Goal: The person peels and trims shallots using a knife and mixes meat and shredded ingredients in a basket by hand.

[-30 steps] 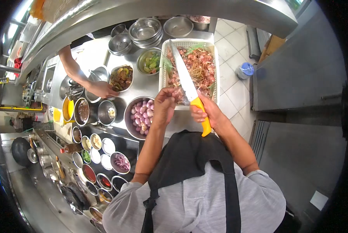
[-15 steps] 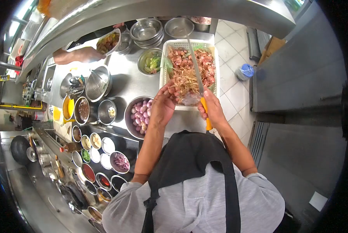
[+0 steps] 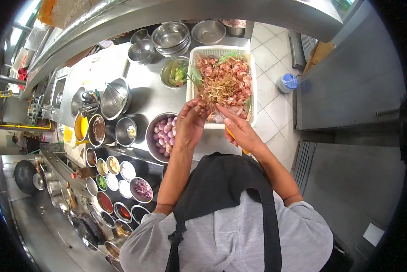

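A white perforated basket (image 3: 253, 93) holds pinkish-red chopped pieces (image 3: 237, 75) with thin brown root-like strands (image 3: 221, 90) on top. At the basket's near edge, my left hand (image 3: 192, 120) has its fingers pinched together beside the strands; what is between them is too small to name. My right hand (image 3: 240, 131) is wrapped round the yellow handle of a knife (image 3: 230, 133). Its blade is mostly hidden behind my hands and points toward the upper left. Clear plastic shows by my right fingertips. A bowl of purple-skinned onions (image 3: 164, 136) stands left of my left hand.
Stacked steel bowls (image 3: 169, 36) stand behind, near a bowl of green vegetables (image 3: 175, 72). Left are a strainer (image 3: 114, 97) and several sauce and ingredient containers. A metal shelf (image 3: 203, 11) crosses the top. A blue-lidded bucket (image 3: 286, 83) is on the floor at right.
The knife has swung from pointing up over the basket to pointing left, and my hands have come closer together. The other person's arm has lifted a container away and left the view.
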A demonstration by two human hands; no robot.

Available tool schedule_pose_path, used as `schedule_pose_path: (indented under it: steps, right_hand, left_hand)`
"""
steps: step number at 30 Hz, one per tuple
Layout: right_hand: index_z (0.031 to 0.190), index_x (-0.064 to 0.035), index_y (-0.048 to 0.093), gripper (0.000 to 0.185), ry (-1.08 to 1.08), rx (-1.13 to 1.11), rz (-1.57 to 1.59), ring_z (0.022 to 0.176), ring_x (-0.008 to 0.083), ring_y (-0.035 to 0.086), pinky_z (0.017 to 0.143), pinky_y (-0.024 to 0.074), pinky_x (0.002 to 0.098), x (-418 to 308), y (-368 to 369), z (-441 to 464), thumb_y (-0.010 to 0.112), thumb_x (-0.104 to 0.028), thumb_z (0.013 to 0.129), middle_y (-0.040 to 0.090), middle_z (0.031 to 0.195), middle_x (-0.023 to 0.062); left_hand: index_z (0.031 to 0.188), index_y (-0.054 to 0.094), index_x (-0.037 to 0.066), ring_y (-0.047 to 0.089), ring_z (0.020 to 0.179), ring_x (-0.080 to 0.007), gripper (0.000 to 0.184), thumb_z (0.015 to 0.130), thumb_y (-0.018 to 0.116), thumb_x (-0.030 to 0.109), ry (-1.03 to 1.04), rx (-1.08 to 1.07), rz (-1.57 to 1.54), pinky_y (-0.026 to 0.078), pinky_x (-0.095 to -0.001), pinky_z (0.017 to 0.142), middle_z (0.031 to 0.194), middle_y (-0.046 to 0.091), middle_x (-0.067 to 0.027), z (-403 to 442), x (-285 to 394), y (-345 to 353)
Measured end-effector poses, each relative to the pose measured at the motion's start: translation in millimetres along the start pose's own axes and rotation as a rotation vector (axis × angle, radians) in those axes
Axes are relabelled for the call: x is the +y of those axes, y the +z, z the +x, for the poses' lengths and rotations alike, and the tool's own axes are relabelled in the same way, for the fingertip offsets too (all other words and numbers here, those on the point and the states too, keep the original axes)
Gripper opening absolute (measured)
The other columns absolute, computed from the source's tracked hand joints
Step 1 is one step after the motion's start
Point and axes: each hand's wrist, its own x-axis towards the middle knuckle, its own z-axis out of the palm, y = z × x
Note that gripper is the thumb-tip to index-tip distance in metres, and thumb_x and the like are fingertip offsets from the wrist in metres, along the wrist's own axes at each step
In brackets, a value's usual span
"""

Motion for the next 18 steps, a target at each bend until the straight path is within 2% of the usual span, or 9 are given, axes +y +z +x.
schedule_pose_path:
  steps: [2,3,5,8,18]
  right_hand:
    - [0.158,-0.0169,0.034,0.057,-0.107,-0.002,-0.091,0.056,0.0064,0.044,0.051,0.0403,0.0227,9,0,1,0.040,-0.043,0.108,0.045,0.065,-0.0025]
    - [0.158,-0.0169,0.034,0.057,-0.107,-0.002,-0.092,0.056,0.0064,0.044,0.051,0.0403,0.0227,3,1,-1,0.040,-0.043,0.108,0.045,0.065,-0.0025]
    - [0.157,-0.0145,0.036,0.055,-0.050,-0.001,-0.079,0.057,0.0071,0.045,0.052,0.0411,0.0235,-13,3,-5,0.043,-0.038,0.108,0.043,0.065,-0.0029]
    - [0.156,-0.0116,0.038,0.054,-0.089,-0.002,-0.102,0.057,0.0077,0.045,0.054,0.0417,0.0240,-14,2,-7,0.045,-0.034,0.107,0.044,0.066,-0.0028]
    - [0.156,-0.0090,0.038,0.055,-0.168,0.021,-0.251,0.058,0.0079,0.047,0.056,0.0434,0.0258,-12,1,-8,0.046,-0.030,0.106,0.046,0.067,-0.0022]
  left_hand:
    - [0.118,0.060,-0.001,0.068,0.100,-0.0218,0.024,0.094,0.066,0.001,0.007,-0.038,-0.096,0.056,-0.0373,0.095,0.108,0.068,-0.0102,1,-1,0]
    - [0.118,0.060,-0.001,0.068,0.100,-0.0218,0.024,0.094,0.066,0.001,0.008,-0.039,-0.097,0.056,-0.0373,0.095,0.108,0.068,-0.0102,0,-1,4]
    - [0.115,0.061,-0.001,0.067,0.099,-0.0206,0.021,0.094,0.066,0.001,0.059,0.044,-0.033,0.056,-0.0360,0.094,0.107,0.068,-0.0095,-2,0,15]
    - [0.111,0.061,0.000,0.067,0.098,-0.0195,0.019,0.094,0.067,0.001,0.105,0.023,-0.024,0.056,-0.0354,0.091,0.107,0.068,-0.0089,-1,-3,11]
    - [0.105,0.061,0.001,0.067,0.090,-0.0156,0.016,0.092,0.069,-0.003,0.154,0.104,0.090,0.055,-0.0294,0.085,0.100,0.069,-0.0078,-1,-8,15]
